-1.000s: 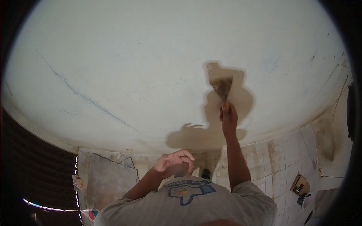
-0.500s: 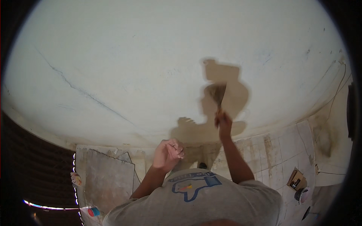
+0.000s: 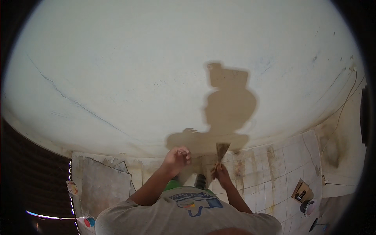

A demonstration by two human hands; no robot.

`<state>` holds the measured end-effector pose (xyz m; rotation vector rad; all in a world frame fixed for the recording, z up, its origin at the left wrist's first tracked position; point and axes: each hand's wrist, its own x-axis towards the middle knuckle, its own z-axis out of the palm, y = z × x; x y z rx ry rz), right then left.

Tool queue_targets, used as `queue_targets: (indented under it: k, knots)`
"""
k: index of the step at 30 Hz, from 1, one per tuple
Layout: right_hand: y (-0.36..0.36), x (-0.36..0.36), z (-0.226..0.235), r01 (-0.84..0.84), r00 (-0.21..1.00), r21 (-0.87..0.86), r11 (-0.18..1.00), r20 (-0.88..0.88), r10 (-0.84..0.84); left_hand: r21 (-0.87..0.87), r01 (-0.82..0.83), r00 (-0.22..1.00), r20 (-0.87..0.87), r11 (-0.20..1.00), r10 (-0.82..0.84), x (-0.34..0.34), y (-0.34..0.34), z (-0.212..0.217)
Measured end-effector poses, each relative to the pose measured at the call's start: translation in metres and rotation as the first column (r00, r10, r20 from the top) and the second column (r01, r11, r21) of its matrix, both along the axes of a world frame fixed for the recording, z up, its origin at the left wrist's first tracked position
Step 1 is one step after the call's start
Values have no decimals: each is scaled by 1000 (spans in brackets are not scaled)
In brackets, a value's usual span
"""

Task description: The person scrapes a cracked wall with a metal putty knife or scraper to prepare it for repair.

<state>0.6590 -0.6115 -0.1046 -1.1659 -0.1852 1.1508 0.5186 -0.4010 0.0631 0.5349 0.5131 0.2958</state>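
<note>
- Up and left of the left hand (image 3: 178, 158), a crack (image 3: 74, 101) runs down the wall (image 3: 156, 39), looking unfilled.
- Lower, left of that hand, a grey slab (image 3: 103, 182).
- Left hand itself: fingers half curled, seemingly holding nothing.
- And the right hand (image 3: 220, 174), closed round the scraper (image 3: 222, 152), blade up, by the wall's foot; can't tell if they touch.
- Up and right of it, blue marks (image 3: 266, 64) remain on the wall; how much is finished doesn't show.

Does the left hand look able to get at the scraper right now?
Probably yes: nothing visible stands between the left hand and the scraper, though the right hand holds it.
</note>
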Motion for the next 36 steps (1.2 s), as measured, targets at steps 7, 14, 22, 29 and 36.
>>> queue_targets:
  k: [7, 14, 22, 29, 36]
  knots:
    - [126, 100, 120, -54, 826, 284, 957, 551, -116, 194, 16, 999, 25, 981, -21, 6, -18, 42]
    - [142, 95, 348, -208, 698, 692, 691, 600, -391, 211, -131, 991, -9, 969, 136, -71, -32, 25]
    - [145, 69, 268, 173, 912, 588, 790, 209, -354, -97, -281, 915, 273, 955, 297, -95, -54, 13]
    - [-33, 6, -87, -48, 895, -46, 998, -445, 22, -99, -285, 907, 293, 953, 302, -161, -106, -22]
    - [-93, -49, -42, -368, 872, -153, 917, -400, 283, -71, -299, 904, 298, 952, 306, -223, -155, -65]
